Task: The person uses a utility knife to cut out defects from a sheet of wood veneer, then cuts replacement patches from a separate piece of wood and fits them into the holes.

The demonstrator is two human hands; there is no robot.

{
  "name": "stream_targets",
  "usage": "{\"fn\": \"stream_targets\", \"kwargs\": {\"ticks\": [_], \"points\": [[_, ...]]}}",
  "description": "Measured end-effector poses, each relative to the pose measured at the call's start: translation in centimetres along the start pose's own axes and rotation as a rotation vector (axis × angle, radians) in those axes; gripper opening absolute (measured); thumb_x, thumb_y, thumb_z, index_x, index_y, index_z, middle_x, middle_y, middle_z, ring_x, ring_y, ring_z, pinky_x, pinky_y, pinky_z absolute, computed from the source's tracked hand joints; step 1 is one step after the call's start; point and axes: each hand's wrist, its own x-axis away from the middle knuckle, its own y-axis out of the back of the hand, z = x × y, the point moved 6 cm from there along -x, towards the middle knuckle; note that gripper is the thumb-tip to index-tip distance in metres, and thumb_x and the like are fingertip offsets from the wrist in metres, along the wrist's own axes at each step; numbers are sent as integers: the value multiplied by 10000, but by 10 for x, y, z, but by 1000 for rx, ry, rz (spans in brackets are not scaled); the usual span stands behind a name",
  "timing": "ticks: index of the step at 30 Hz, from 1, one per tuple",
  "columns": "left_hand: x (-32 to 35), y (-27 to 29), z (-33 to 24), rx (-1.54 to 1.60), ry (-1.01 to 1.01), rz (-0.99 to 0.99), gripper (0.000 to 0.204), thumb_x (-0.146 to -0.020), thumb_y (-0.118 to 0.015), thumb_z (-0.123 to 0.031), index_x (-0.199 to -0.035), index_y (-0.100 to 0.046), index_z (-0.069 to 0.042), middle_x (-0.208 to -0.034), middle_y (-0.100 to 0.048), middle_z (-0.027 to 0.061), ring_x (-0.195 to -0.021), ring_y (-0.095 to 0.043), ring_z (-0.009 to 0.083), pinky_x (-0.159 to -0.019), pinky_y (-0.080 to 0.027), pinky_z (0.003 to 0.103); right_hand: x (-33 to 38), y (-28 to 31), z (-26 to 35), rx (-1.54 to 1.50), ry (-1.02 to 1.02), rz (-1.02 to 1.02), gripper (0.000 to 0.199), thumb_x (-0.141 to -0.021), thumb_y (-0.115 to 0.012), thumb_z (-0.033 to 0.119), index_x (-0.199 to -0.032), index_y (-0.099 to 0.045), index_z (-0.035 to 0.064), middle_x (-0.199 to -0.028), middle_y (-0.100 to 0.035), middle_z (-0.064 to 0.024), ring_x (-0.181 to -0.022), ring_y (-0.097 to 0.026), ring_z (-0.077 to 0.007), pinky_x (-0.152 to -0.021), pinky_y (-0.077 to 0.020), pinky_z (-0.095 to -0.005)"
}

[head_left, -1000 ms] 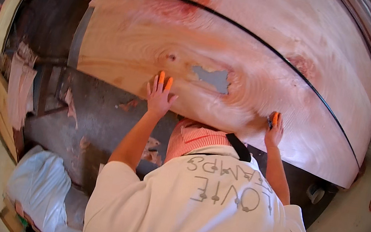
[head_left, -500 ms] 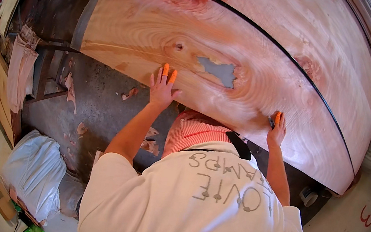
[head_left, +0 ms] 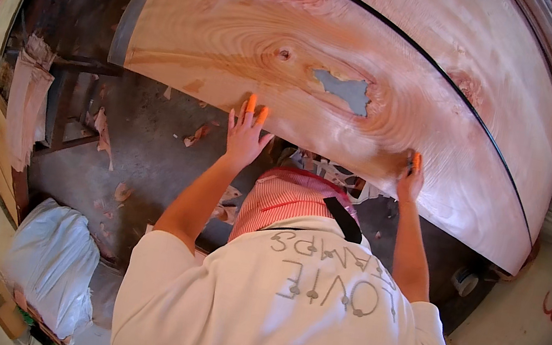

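Moved: left hand (head_left: 246, 142), right hand (head_left: 409, 186), nearer the edge of the veneer sheet (head_left: 210, 39).
Left: spread, released; two orange caps (head_left: 251, 103).
Right: bent; cannot tell whether gripping one dark object (head_left: 409, 162).
Sheet: one, under both hands; one hole (head_left: 346, 93).
Beyond: one black strip (head_left: 425, 54).
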Motion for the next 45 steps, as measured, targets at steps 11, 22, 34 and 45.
{"fn": "stream_targets", "kwargs": {"ticks": [11, 22, 34, 45], "points": [[203, -20, 55, 69, 188, 99, 592, -792, -540, -387, -1242, -385, -36, -1331, -292, 198, -1183, -347, 338, -955, -263, 498, 126, -23, 100, 14, 238, -66, 654, -650, -515, -76, -1274, -368, 55, -1336, -334, -98, -1232, -302, -288, -1005, -240, -385], [431, -49, 153, 539, 666, 407, 520, -839, -456, -408, -1178, -433, -15, -1093, -516, 244, -1010, -504, 367, -840, -404, 398, 287, -131, 91, 152, 110, 470, 516, -738, -562, 73, -1236, -430, 107, -1325, -354, -47, -1212, -336, -244, -985, -278, -401], [457, -38, 332, 713, 959, 117, 550, -823, -457, -458, -1152, -483, -17, -1003, -583, 196, -947, -557, 325, -799, -427, 361, 272, -238, 197, 148, 199, 915, 290, -825, -445, 177, -1086, -549, 104, -780, -599, -183, -663, -578, -300, -593, -438, -391], [503, 31, 509, 752, 1096, 169, 574, -811, -487, -452, -1161, -478, 3, -1068, -568, 180, -991, -544, 305, -842, -417, 358, 221, -365, 573, -361, 444, 1134, 294, -823, -452, 79, -1108, -524, 67, -844, -593, -89, -747, -540, -176, -669, -421, -280]]}}
